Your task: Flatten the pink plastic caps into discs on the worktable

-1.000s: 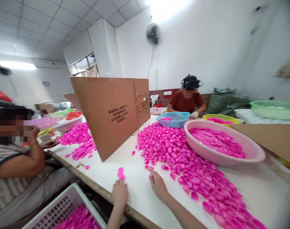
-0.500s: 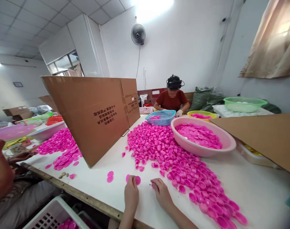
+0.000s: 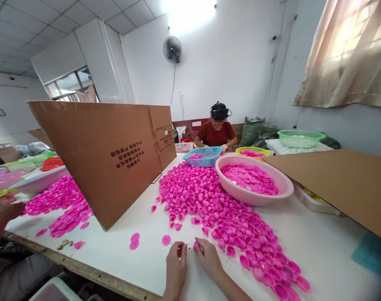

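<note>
My two hands rest side by side on the white table (image 3: 318, 251) near its front edge. My right hand (image 3: 209, 260) pinches a pink cap (image 3: 196, 246) at its fingertips, at the near tip of a big heap of pink caps (image 3: 215, 209). My left hand (image 3: 176, 267) lies just left of it with its fingers curled toward the right hand; whether it holds anything is hidden. A flat pink disc (image 3: 166, 240) lies just ahead of the left hand, and two more discs (image 3: 134, 241) lie further left.
A pink basin (image 3: 256, 200) of flat discs stands behind the heap, with blue (image 3: 203, 156), yellow (image 3: 254, 149) and green (image 3: 300, 138) baskets beyond. An upright cardboard wall (image 3: 115, 159) stands left and a cardboard sheet (image 3: 341, 184) right. One person (image 3: 217, 131) sits opposite; another's arm (image 3: 2, 217) is at left.
My view has swung to the right. My hands have come together: the left one left the disc it touched, and the right one has picked a cap from the heap's edge.
</note>
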A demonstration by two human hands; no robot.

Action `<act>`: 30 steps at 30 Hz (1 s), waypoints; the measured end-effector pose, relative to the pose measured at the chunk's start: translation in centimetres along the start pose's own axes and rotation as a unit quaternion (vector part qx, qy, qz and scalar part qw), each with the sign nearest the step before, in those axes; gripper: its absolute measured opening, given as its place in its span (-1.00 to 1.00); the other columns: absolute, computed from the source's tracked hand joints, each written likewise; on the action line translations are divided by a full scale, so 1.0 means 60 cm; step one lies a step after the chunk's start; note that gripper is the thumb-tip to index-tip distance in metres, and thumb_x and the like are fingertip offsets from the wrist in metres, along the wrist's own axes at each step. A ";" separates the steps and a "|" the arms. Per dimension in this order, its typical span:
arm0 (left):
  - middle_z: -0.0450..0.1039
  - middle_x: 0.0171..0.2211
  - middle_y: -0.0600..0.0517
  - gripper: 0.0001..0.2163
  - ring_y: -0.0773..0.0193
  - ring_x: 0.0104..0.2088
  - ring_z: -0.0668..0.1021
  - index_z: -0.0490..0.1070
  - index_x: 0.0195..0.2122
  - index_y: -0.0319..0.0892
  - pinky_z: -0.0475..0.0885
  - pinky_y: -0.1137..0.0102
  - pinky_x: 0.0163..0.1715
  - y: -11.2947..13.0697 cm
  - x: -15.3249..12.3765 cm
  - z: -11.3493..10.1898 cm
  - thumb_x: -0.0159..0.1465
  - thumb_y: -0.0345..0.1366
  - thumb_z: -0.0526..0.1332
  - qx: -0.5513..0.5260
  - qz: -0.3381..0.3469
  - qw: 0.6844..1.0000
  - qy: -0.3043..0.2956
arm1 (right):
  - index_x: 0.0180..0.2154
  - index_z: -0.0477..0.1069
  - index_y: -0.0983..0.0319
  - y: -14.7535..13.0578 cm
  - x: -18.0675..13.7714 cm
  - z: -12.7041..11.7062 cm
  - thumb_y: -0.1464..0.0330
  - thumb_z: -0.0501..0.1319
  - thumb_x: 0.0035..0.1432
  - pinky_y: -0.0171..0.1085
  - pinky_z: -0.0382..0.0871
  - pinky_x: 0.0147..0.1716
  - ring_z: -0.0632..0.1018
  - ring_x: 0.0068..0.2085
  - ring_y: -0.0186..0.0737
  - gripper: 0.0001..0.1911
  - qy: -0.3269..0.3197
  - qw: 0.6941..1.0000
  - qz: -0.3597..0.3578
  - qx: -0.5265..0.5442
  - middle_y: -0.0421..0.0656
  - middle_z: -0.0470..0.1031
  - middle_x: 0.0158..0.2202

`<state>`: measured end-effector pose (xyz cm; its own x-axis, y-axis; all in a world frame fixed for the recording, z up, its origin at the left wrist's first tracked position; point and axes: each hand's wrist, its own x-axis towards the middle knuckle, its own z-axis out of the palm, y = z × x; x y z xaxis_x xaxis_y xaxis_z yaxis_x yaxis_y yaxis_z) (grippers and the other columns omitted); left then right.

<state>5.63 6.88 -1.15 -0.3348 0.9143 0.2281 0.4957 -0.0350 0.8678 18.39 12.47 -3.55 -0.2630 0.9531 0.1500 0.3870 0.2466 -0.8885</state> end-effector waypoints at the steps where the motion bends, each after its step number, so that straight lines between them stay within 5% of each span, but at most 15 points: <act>1: 0.39 -0.34 -0.04 -0.75 0.26 -0.31 0.45 0.29 -0.34 -0.15 0.37 0.36 -0.28 0.000 0.000 0.006 0.20 -0.12 -0.05 0.015 0.013 1.000 -0.002 | -0.12 0.38 0.27 0.000 0.001 0.000 0.25 0.03 0.06 -0.19 0.20 -0.04 0.39 -0.07 -0.11 -0.62 0.004 1.000 0.005 0.001 -0.03 0.41 -0.12; 4: 0.35 -0.28 -0.08 -0.79 0.25 -0.25 0.42 0.27 -0.27 -0.17 0.35 0.33 -0.22 0.000 0.001 0.026 0.20 -0.20 -0.04 0.043 0.068 0.996 -0.032 | -0.18 0.42 0.28 -0.001 0.004 -0.006 0.20 0.02 0.07 -0.21 0.24 -0.08 0.42 -0.11 -0.13 -0.61 0.029 0.999 0.014 0.027 -0.02 0.44 -0.17; 9: 0.31 -0.23 -0.06 -0.82 0.28 -0.21 0.40 0.27 -0.27 -0.16 0.34 0.36 -0.22 0.000 0.003 0.034 0.18 -0.38 -0.07 0.062 0.095 0.989 -0.096 | -0.32 0.43 0.30 -0.005 0.011 -0.013 0.12 -0.04 0.08 -0.30 0.29 -0.60 0.41 -0.62 -0.29 -0.56 -0.035 0.992 0.079 0.092 -0.15 0.42 -0.59; 15: 0.30 -0.23 -0.04 -0.77 0.27 -0.19 0.39 0.25 -0.21 -0.16 0.33 0.35 -0.18 0.003 0.000 0.030 0.07 -0.43 0.06 0.068 0.088 0.987 -0.116 | -0.29 0.39 0.29 0.006 0.010 -0.010 0.24 0.11 -0.03 -0.37 0.24 -0.66 0.38 -0.64 -0.35 -0.70 -0.061 0.981 0.093 0.159 -0.23 0.38 -0.65; 24: 0.43 -0.31 0.02 -0.61 0.33 -0.32 0.45 0.17 -0.09 -0.16 0.31 0.44 -0.28 0.004 0.018 0.023 0.03 -0.27 0.17 0.077 -0.030 0.987 -0.136 | -0.40 0.25 0.28 -0.010 0.036 -0.015 0.44 0.16 -0.09 -0.40 0.27 -0.71 0.42 -0.66 -0.34 -0.87 -0.102 0.957 0.229 0.148 -0.27 0.35 -0.69; 27: 0.44 -0.43 0.03 -0.68 0.33 -0.40 0.46 0.21 -0.12 -0.19 0.29 0.44 -0.36 0.017 0.054 0.030 0.16 -0.15 0.01 0.151 -0.107 0.971 -0.153 | -0.42 0.22 0.27 -0.018 0.045 -0.018 0.44 0.19 -0.10 -0.40 0.28 -0.73 0.44 -0.67 -0.32 -0.85 -0.131 0.949 0.247 0.144 -0.26 0.38 -0.69; 30: 0.41 -0.35 -0.05 -0.69 0.20 -0.26 0.43 0.28 -0.22 -0.21 0.24 0.34 -0.27 0.030 0.085 0.053 0.21 -0.14 -0.11 0.228 -0.125 0.958 -0.120 | -0.44 0.20 0.27 -0.017 0.047 -0.021 0.39 0.20 -0.09 -0.41 0.28 -0.72 0.45 -0.67 -0.32 -0.83 -0.142 0.944 0.255 0.156 -0.26 0.38 -0.70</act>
<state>7.36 12.74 0.17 -0.3211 0.9397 -0.1177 0.7411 0.3266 0.5866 18.37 15.10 -1.67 -0.3560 0.8378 -0.4140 0.2602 -0.3367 -0.9049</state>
